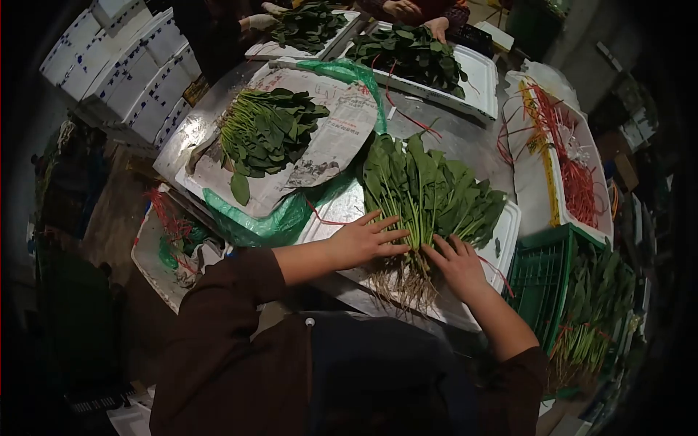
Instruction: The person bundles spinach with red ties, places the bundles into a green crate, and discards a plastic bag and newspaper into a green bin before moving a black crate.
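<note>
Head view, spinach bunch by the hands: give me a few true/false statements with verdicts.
1. Both hands rest on the stems of the spinach bunch. True: the left hand and right hand flank the stems just above the roots.
2. The bunch lies in the green crate. False: it lies on a white foam tray; the crate stands to the right.
3. A second pile of greens lies on newspaper. True.
4. The red ties are heaped on the newspaper. False: they lie in a white tray on the right.
5. The person's hands wear gloves. False: both are bare.
</note>
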